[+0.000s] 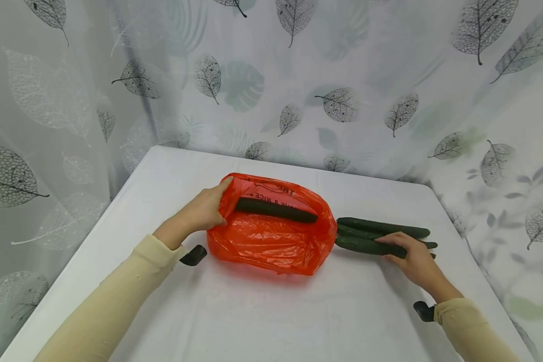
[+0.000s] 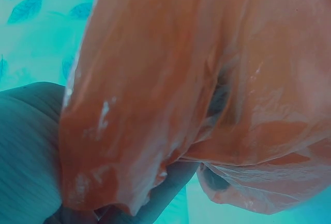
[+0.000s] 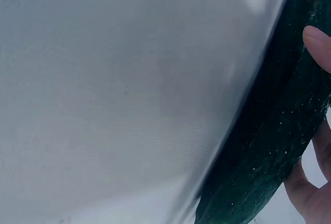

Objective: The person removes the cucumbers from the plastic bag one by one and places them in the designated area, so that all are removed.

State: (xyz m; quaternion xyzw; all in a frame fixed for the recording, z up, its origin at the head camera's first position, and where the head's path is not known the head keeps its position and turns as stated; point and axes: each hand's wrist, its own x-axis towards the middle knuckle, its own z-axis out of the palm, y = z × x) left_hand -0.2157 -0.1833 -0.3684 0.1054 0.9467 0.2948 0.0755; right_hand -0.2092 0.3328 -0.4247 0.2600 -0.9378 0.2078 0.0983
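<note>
Table [image 1: 262, 327]: white top, rounded far corners.
Red plastic bag [image 1: 267, 241]: near the middle of the top, its mouth open.
Cucumbers [image 1: 357, 245]: several, dark green, lying side by side, left ends just beside the bag.

Head view bright and even, soft shadows on the white counter [image 1: 253, 322], small glints on the red plastic bag [image 1: 262, 246] and reddish glow beneath; left wrist blurry with strong cyan cast, right wrist dimmer, bluish-grey, cucumber [image 3: 279, 131] very dark.
</note>
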